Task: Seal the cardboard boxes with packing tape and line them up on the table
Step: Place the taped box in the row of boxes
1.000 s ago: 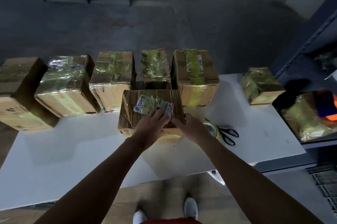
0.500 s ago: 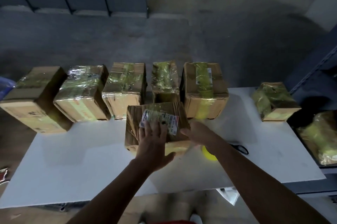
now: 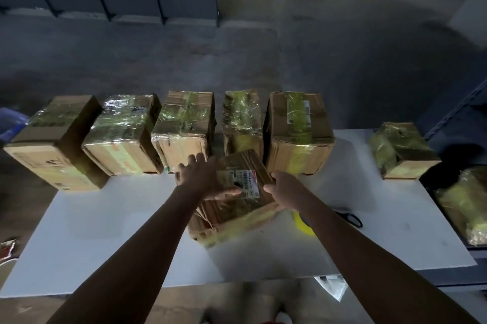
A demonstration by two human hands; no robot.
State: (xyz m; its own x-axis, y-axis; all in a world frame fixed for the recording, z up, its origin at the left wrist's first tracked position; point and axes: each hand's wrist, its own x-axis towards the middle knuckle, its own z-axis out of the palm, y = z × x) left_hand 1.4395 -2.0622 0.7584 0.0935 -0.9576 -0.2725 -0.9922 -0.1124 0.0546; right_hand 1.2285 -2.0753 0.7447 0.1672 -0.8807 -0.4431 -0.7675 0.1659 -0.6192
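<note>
Dim, murky light; tape glare; wide-angle bending at edges

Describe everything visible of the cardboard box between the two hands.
The cardboard box is brown, corrugated, creased, with yellowish tape over its top and near side and a white printed label on top. It is turned askew over the white table. The left hand lies flat on it; the right hand grips its right edge.

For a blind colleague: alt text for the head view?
A labelled cardboard box on a table, left hand resting on it, right hand gripping it, before a row of five taped boxes; tape roll and scissors beside it.
</note>
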